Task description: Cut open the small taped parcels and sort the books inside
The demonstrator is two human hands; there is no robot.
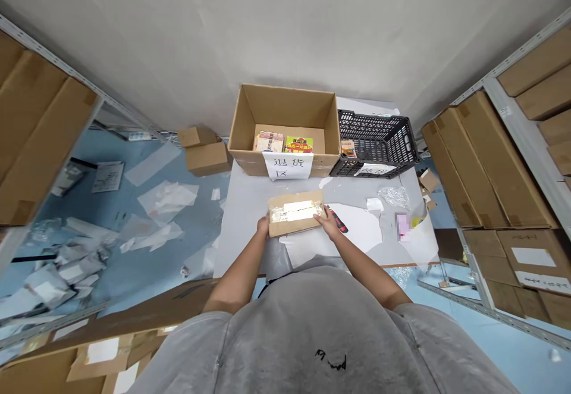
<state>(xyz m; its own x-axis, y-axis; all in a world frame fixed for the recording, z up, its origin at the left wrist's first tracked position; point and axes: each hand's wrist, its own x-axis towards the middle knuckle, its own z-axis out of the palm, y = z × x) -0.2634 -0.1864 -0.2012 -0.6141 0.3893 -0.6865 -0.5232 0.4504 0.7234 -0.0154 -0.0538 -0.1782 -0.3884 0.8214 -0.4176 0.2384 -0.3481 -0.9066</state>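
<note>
A small taped cardboard parcel [296,213] with a white label is held between my two hands above the near part of the table [250,197]. My left hand [263,226] grips its left end, the fingers partly hidden. At the parcel's right end, my right hand [328,221] is closed on the edge. A red and black object [339,220] lies just right of my right hand. Beyond the parcel stands a large open carton [285,105] with books [298,145] inside and a paper sign on its front.
Right of the carton is a black plastic crate [375,138] holding a small book. Bubble wrap [395,196] and white paper [361,227] lie on the table's right side. Shelves with cartons [488,162] flank both sides. Papers [167,200] litter the blue floor.
</note>
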